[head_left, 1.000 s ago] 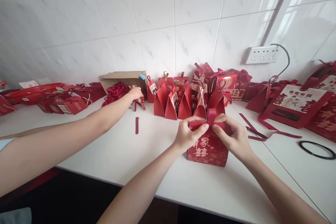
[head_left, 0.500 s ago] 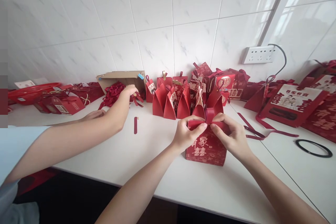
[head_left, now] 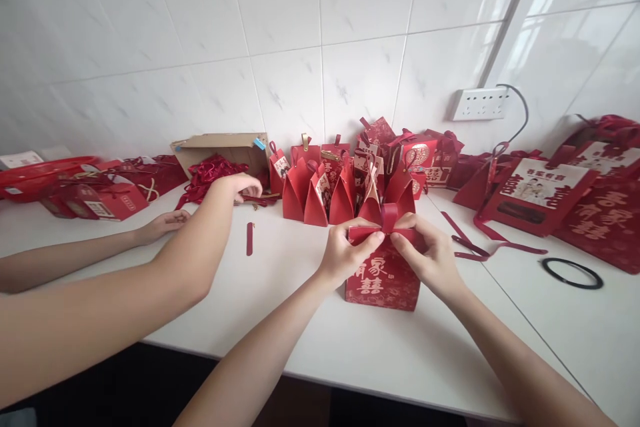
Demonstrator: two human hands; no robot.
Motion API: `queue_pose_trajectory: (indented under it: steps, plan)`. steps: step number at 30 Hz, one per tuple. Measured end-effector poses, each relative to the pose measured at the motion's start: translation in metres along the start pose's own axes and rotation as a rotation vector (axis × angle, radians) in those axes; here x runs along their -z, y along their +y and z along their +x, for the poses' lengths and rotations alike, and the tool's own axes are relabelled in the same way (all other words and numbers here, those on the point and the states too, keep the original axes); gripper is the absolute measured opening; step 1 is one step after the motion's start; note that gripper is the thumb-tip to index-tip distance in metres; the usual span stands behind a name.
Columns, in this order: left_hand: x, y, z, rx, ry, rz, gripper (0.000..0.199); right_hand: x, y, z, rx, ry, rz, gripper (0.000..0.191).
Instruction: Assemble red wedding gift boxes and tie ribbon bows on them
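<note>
A red gift box with pale printed characters stands upright on the white table in front of me. Its folded top edge is pinched from the left by my left hand, thumb in front and fingers behind. From the right, my right hand grips the same edge, its thumb close to the other. Between both thumbs a dark red ribbon loop rises from the top. Part of the box front is covered by my hands.
A co-worker's hand is at a cardboard box of red ribbons; the co-worker's other hand rests on the table. Several red boxes stand behind mine. A ribbon strip, loose ribbon and a black ring lie around.
My hands keep their grip on the gift box, while the whole view has shifted slightly. The co-worker's arms reach further in, and the second hand now shows on the table.
</note>
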State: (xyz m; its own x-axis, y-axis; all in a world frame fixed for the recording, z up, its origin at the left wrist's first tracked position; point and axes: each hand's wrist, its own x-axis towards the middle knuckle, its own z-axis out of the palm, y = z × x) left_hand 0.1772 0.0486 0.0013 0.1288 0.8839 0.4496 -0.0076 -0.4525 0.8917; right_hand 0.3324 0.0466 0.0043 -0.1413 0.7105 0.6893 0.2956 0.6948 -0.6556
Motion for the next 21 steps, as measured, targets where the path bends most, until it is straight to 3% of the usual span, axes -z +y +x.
queue_pose_trajectory:
  steps: [16, 21]
  plan:
    - [0.006, 0.000, 0.005, -0.042, -0.008, 0.076, 0.019, -0.009, -0.004, 0.000, -0.014, 0.056, 0.057, 0.012]
    - [0.007, -0.009, 0.003, -0.024, -0.001, 0.005, 0.028, -0.010, 0.001, 0.002, -0.109, 0.122, 0.114, 0.012]
